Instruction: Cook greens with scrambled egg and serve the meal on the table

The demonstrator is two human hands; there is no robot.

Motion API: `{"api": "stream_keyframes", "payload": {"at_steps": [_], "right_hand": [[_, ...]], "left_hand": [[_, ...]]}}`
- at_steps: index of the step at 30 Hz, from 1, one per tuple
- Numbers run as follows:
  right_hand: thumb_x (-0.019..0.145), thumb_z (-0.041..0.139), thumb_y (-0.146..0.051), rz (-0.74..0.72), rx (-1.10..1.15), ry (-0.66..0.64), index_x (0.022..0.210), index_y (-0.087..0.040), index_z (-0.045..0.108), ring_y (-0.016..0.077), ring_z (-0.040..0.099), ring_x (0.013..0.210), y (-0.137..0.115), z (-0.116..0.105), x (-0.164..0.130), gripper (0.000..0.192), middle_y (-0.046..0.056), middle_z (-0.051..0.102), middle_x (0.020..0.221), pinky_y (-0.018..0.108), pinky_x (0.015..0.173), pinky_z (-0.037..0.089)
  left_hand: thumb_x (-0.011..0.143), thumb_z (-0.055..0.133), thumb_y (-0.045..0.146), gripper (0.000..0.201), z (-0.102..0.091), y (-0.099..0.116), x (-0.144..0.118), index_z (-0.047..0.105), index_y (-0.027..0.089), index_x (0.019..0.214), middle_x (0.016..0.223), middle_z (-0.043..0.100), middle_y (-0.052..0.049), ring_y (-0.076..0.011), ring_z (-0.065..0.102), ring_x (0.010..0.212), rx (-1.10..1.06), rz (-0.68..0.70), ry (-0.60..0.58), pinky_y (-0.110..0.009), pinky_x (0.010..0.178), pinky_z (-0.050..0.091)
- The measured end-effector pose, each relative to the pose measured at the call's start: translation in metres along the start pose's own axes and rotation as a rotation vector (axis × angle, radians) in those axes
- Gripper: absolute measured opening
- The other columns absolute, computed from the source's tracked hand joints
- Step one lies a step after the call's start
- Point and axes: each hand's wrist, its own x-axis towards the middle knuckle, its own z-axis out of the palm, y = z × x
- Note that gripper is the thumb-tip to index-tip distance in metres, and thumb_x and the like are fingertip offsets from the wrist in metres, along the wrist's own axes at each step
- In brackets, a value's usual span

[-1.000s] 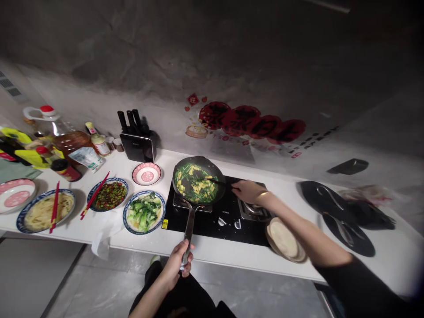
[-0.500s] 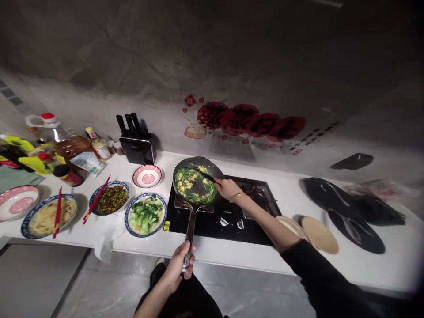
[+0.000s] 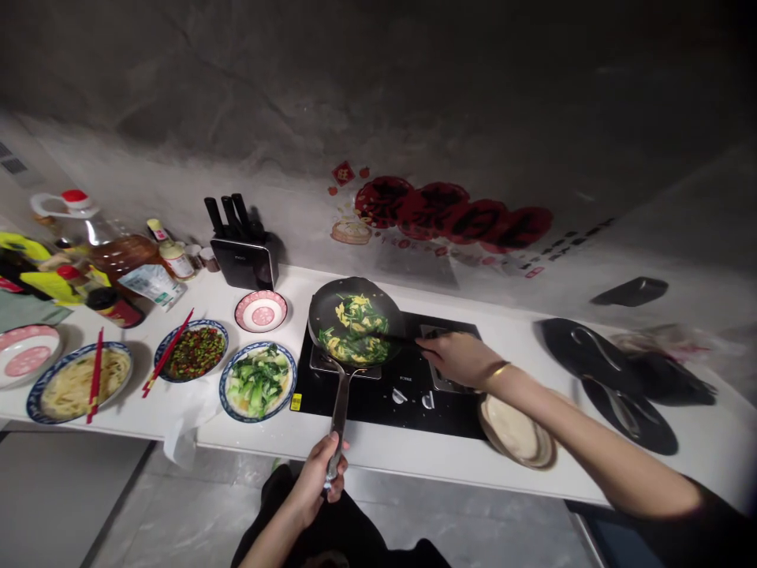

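My left hand (image 3: 324, 472) is wrapped round the long handle of a dark wok (image 3: 319, 306), which sits over the left burner. In the wok lie chopped green stalks with yellow scrambled egg (image 3: 362, 315). My right hand (image 3: 458, 359) is closed on the dark handle of a spatula (image 3: 402, 339), above the right side of the hob. The spatula's blade is among the food and hard to make out. Just left of the wok stands a plate of green vegetables (image 3: 260, 383).
The black gas hob (image 3: 384, 406) has two knobs in front. Leftward are a pink plate (image 3: 261, 311), a bowl of chopped peppers (image 3: 194, 353), a noodle dish (image 3: 83, 386), a knife block (image 3: 244, 260) and an oil jug (image 3: 112, 244). On the right are a round wooden board (image 3: 514, 430) and dark lids (image 3: 627, 418).
My right hand has moved right, away from the wok's rim, with the spatula. The egg and greens have shifted and gathered toward the right and front of the wok. My left hand stays put.
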Motion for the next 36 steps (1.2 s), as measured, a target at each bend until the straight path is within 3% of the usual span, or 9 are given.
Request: {"api": "stream_keyframes", "payload": {"at_steps": [3,6,12,15,18,23,27,31,36], "right_hand": [[0.091,0.034,-0.029,0.103,-0.057,0.076,0.132,-0.020,0.048,0.0267,0.066,0.089,-0.017,0.016,0.035,0.044,0.015,0.068,0.100,0.034,0.071,0.048],[0.091,0.034,-0.027,0.173,0.001,0.030,0.128,-0.016,0.051,0.0271,0.065,0.092,-0.015,0.015,0.053,0.043,0.016,0.068,0.101,0.033,0.072,0.049],[0.085,0.044,-0.025,0.007,0.069,-0.111,0.106,-0.025,0.069,0.0221,0.066,0.090,0.043,-0.041,0.011,0.033,0.005,0.072,0.099,0.029,0.077,0.049],[0.082,0.048,-0.026,-0.079,0.051,-0.144,0.105,-0.031,0.069,0.0206,0.066,0.089,0.048,-0.050,-0.008,0.032,0.000,0.072,0.097,0.028,0.077,0.050],[0.083,0.048,-0.027,-0.052,0.024,-0.079,0.108,-0.029,0.068,0.0224,0.066,0.092,0.030,-0.030,-0.005,0.033,0.002,0.071,0.102,0.030,0.078,0.050],[0.090,0.038,-0.030,0.127,0.114,0.178,0.124,-0.019,0.057,0.0239,0.066,0.093,-0.002,0.021,0.034,0.041,0.009,0.070,0.104,0.031,0.080,0.049],[0.091,0.037,-0.027,-0.012,0.204,0.186,0.127,-0.016,0.054,0.0210,0.067,0.085,-0.009,0.044,0.055,0.041,0.011,0.071,0.098,0.028,0.078,0.048],[0.089,0.041,-0.025,-0.260,0.180,0.111,0.127,-0.018,0.055,0.0203,0.067,0.084,0.005,0.037,0.032,0.041,0.009,0.072,0.095,0.029,0.076,0.048],[0.087,0.040,-0.028,-0.126,0.069,0.121,0.121,-0.024,0.060,0.0205,0.067,0.079,0.043,0.004,-0.027,0.039,0.007,0.072,0.091,0.028,0.067,0.049]], "left_hand": [[0.056,0.060,0.074,0.066,0.001,0.001,-0.002,0.048,0.018,0.088,0.050,0.043,0.009,-0.0031,0.032,0.030,0.000,0.007,0.000,-0.019,0.035,0.013],[0.054,0.059,0.075,0.067,0.001,0.002,-0.002,0.048,0.018,0.087,0.050,0.044,0.009,-0.0030,0.031,0.030,-0.001,0.011,0.003,-0.019,0.034,0.014],[0.059,0.057,0.074,0.063,0.000,-0.001,0.000,0.048,0.018,0.087,0.050,0.045,0.009,-0.0029,0.032,0.030,-0.016,0.008,-0.021,-0.019,0.034,0.013],[0.060,0.056,0.074,0.062,0.000,-0.001,0.000,0.049,0.018,0.087,0.050,0.045,0.009,-0.0027,0.032,0.029,-0.021,-0.005,-0.024,-0.018,0.034,0.013],[0.062,0.055,0.073,0.061,0.000,-0.001,-0.001,0.049,0.018,0.087,0.051,0.044,0.009,-0.0026,0.032,0.030,-0.023,0.002,-0.023,-0.018,0.034,0.013],[0.061,0.055,0.074,0.062,0.000,-0.001,-0.001,0.049,0.018,0.086,0.050,0.044,0.009,-0.0026,0.031,0.030,-0.017,0.009,-0.017,-0.019,0.034,0.013],[0.060,0.056,0.074,0.062,-0.001,-0.003,-0.001,0.050,0.018,0.087,0.051,0.045,0.008,-0.0025,0.031,0.031,-0.023,0.019,-0.010,-0.019,0.034,0.013],[0.058,0.058,0.073,0.064,0.000,-0.002,-0.002,0.050,0.018,0.087,0.051,0.044,0.009,-0.0023,0.030,0.031,-0.029,0.013,-0.005,-0.019,0.035,0.014],[0.055,0.059,0.074,0.066,0.001,0.000,-0.004,0.050,0.017,0.088,0.050,0.045,0.009,-0.0026,0.030,0.030,-0.020,0.006,0.012,-0.019,0.034,0.015]]}}
